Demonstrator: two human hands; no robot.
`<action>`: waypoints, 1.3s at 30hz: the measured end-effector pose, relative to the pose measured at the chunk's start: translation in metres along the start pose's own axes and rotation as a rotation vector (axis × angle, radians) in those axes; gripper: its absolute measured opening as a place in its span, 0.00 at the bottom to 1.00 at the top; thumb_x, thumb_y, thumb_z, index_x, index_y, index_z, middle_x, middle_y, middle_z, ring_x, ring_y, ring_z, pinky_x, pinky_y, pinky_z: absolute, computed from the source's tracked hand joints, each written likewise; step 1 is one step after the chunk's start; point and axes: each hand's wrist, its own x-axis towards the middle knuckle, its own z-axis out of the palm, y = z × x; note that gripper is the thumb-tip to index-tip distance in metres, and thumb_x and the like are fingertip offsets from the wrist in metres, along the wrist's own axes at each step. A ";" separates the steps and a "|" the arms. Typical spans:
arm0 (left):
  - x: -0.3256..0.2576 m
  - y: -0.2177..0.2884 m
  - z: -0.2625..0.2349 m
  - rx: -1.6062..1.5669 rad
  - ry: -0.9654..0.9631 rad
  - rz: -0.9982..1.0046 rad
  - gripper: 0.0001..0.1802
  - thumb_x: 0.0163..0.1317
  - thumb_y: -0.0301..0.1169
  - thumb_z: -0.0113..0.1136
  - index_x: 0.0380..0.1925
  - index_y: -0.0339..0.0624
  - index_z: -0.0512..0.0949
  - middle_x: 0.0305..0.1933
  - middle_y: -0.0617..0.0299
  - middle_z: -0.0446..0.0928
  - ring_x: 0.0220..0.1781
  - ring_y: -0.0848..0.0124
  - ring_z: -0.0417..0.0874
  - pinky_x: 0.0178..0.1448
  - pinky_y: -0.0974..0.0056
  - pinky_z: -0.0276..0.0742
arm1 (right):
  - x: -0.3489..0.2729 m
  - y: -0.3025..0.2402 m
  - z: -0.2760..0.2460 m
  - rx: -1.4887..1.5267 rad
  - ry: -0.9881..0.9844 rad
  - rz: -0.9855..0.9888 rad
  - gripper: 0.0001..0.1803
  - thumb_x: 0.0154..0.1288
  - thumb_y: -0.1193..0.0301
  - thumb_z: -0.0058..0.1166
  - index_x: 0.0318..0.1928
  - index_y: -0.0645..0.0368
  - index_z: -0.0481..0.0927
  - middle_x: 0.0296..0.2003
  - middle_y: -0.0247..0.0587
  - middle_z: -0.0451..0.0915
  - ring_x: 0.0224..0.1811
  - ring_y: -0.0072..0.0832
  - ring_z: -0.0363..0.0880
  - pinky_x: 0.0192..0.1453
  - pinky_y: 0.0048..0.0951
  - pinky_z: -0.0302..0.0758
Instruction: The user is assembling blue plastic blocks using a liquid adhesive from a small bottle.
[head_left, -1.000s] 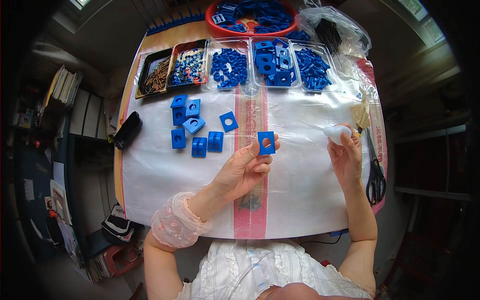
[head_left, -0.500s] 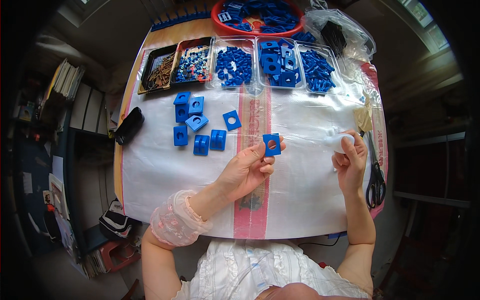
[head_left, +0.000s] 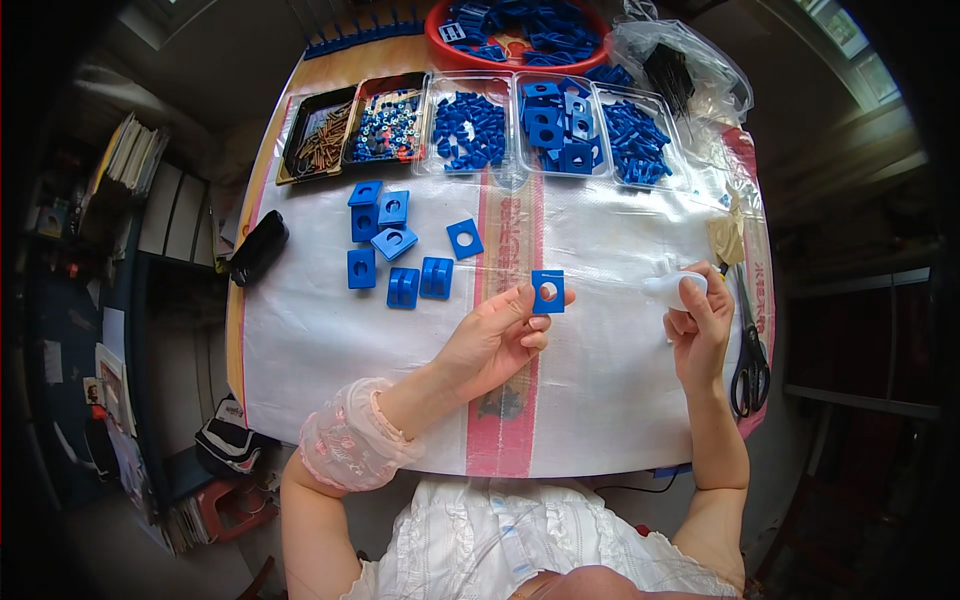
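My left hand [head_left: 500, 325] pinches a flat blue plastic plate with a round hole [head_left: 548, 292] between thumb and fingers, held up over the middle of the table. In my right hand [head_left: 700, 315] is a small white bottle [head_left: 682, 287], lying sideways with its narrow end toward the plate but apart from it. My thumb and fingers are closed around the bottle. Left of the held plate, another holed blue plate [head_left: 464, 240] lies alone. Beyond it sits a loose group of several blue pieces [head_left: 393, 208], some on edge.
Across the back stand trays of screws [head_left: 322, 142], small nuts [head_left: 388, 125] and blue parts [head_left: 470, 130], before a red basin [head_left: 432, 40]. Black scissors [head_left: 750, 385] and brown paper [head_left: 726, 240] lie at the right. A black case [head_left: 260, 248] rests at the left edge.
My left hand has turned the blue plate slightly, so it stands straighter and a little further right. My right hand with the bottle has barely moved.
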 end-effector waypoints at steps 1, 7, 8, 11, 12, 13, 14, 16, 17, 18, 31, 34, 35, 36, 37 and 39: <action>0.000 0.000 0.000 0.001 -0.002 0.000 0.17 0.76 0.39 0.48 0.53 0.38 0.71 0.61 0.53 0.69 0.36 0.81 0.64 0.39 0.77 0.69 | 0.000 0.000 0.001 0.002 0.012 -0.005 0.08 0.67 0.68 0.57 0.35 0.57 0.73 0.18 0.21 0.66 0.13 0.07 0.51 0.17 0.17 0.44; 0.001 -0.001 -0.003 0.024 0.002 -0.007 0.16 0.75 0.39 0.49 0.52 0.38 0.72 0.61 0.53 0.70 0.36 0.81 0.66 0.39 0.77 0.69 | -0.001 -0.002 0.001 -0.008 0.009 -0.017 0.08 0.67 0.69 0.57 0.35 0.57 0.73 0.18 0.21 0.66 0.13 0.07 0.51 0.17 0.17 0.44; 0.001 -0.001 -0.002 0.025 0.003 -0.009 0.16 0.75 0.39 0.49 0.52 0.38 0.72 0.61 0.53 0.70 0.36 0.81 0.66 0.39 0.77 0.69 | -0.001 -0.003 0.001 -0.009 0.008 -0.016 0.08 0.67 0.69 0.57 0.35 0.57 0.73 0.18 0.21 0.66 0.14 0.07 0.51 0.17 0.17 0.44; 0.000 -0.001 -0.003 0.028 0.002 -0.011 0.16 0.75 0.39 0.49 0.52 0.39 0.72 0.61 0.53 0.70 0.37 0.81 0.67 0.39 0.76 0.70 | -0.001 -0.002 0.000 -0.009 0.004 -0.018 0.07 0.67 0.69 0.57 0.35 0.57 0.73 0.18 0.21 0.66 0.14 0.07 0.51 0.17 0.17 0.44; 0.000 -0.001 -0.003 0.029 0.001 -0.011 0.16 0.75 0.39 0.49 0.52 0.39 0.72 0.61 0.53 0.70 0.37 0.81 0.67 0.39 0.76 0.70 | -0.001 -0.001 -0.001 -0.007 0.001 -0.021 0.08 0.67 0.69 0.57 0.35 0.57 0.73 0.18 0.21 0.66 0.14 0.07 0.51 0.17 0.17 0.44; 0.000 -0.001 -0.004 0.029 -0.001 -0.009 0.16 0.75 0.39 0.49 0.52 0.39 0.72 0.61 0.53 0.70 0.37 0.81 0.67 0.39 0.76 0.70 | -0.001 -0.001 -0.001 -0.005 -0.002 -0.024 0.08 0.67 0.69 0.57 0.35 0.57 0.73 0.18 0.21 0.66 0.14 0.07 0.51 0.17 0.17 0.44; 0.000 -0.001 -0.004 0.029 -0.003 -0.008 0.16 0.75 0.39 0.48 0.52 0.39 0.72 0.61 0.54 0.70 0.37 0.81 0.67 0.39 0.76 0.70 | 0.000 -0.001 -0.002 -0.008 -0.004 -0.025 0.08 0.67 0.68 0.58 0.35 0.57 0.74 0.18 0.22 0.67 0.14 0.07 0.51 0.17 0.16 0.44; 0.001 -0.001 -0.004 0.031 -0.003 -0.007 0.16 0.76 0.40 0.48 0.52 0.39 0.72 0.61 0.54 0.70 0.37 0.81 0.68 0.39 0.76 0.70 | 0.000 0.000 -0.002 -0.012 -0.009 -0.026 0.08 0.66 0.68 0.58 0.35 0.57 0.74 0.18 0.22 0.67 0.14 0.07 0.51 0.17 0.16 0.44; 0.001 -0.001 -0.004 0.032 0.000 -0.007 0.16 0.76 0.40 0.48 0.52 0.39 0.72 0.61 0.54 0.70 0.37 0.81 0.68 0.39 0.76 0.70 | -0.001 0.000 -0.002 -0.016 -0.008 -0.028 0.08 0.66 0.68 0.58 0.36 0.57 0.74 0.19 0.22 0.68 0.13 0.07 0.51 0.17 0.16 0.44; 0.001 -0.001 -0.004 0.033 0.002 -0.007 0.16 0.76 0.40 0.48 0.52 0.39 0.72 0.61 0.54 0.71 0.37 0.81 0.68 0.39 0.76 0.70 | -0.001 0.000 -0.002 -0.021 -0.007 -0.029 0.08 0.66 0.67 0.58 0.36 0.57 0.74 0.19 0.23 0.69 0.13 0.07 0.51 0.17 0.16 0.44; 0.001 -0.001 -0.007 0.067 -0.022 -0.011 0.16 0.76 0.41 0.46 0.53 0.42 0.72 0.60 0.56 0.72 0.37 0.81 0.69 0.38 0.76 0.69 | -0.002 0.000 0.000 -0.024 0.003 -0.017 0.08 0.66 0.68 0.58 0.36 0.57 0.74 0.20 0.24 0.71 0.14 0.07 0.52 0.17 0.16 0.44; 0.001 -0.001 -0.007 0.069 -0.024 -0.011 0.16 0.77 0.41 0.46 0.52 0.42 0.72 0.60 0.56 0.72 0.37 0.81 0.68 0.38 0.76 0.69 | -0.002 0.000 0.000 -0.024 0.001 -0.017 0.08 0.66 0.68 0.58 0.35 0.57 0.74 0.20 0.23 0.69 0.14 0.07 0.51 0.17 0.16 0.44; 0.001 -0.001 -0.006 0.065 -0.023 -0.012 0.16 0.77 0.41 0.46 0.52 0.42 0.72 0.60 0.56 0.71 0.37 0.81 0.68 0.38 0.76 0.70 | -0.002 -0.001 0.000 -0.025 0.003 -0.018 0.08 0.66 0.68 0.58 0.35 0.57 0.74 0.20 0.23 0.69 0.14 0.07 0.51 0.17 0.16 0.44; 0.001 -0.001 -0.006 0.062 -0.022 -0.012 0.16 0.77 0.41 0.46 0.52 0.42 0.72 0.60 0.56 0.71 0.37 0.81 0.68 0.38 0.76 0.70 | -0.002 -0.001 0.000 -0.026 0.006 -0.019 0.08 0.66 0.68 0.58 0.35 0.57 0.74 0.20 0.22 0.68 0.14 0.07 0.51 0.17 0.16 0.44; 0.001 -0.001 -0.006 0.059 -0.025 -0.013 0.16 0.77 0.41 0.46 0.52 0.42 0.72 0.60 0.56 0.71 0.37 0.81 0.68 0.39 0.75 0.70 | -0.002 -0.002 0.001 -0.026 0.008 -0.020 0.08 0.66 0.68 0.58 0.35 0.57 0.74 0.20 0.22 0.68 0.14 0.07 0.51 0.17 0.17 0.44; 0.001 -0.001 -0.007 0.052 -0.031 -0.014 0.16 0.77 0.41 0.46 0.52 0.42 0.72 0.60 0.56 0.71 0.37 0.81 0.68 0.39 0.75 0.70 | -0.002 -0.001 0.000 -0.023 0.005 -0.021 0.08 0.67 0.68 0.58 0.35 0.56 0.74 0.19 0.21 0.67 0.14 0.07 0.50 0.17 0.17 0.44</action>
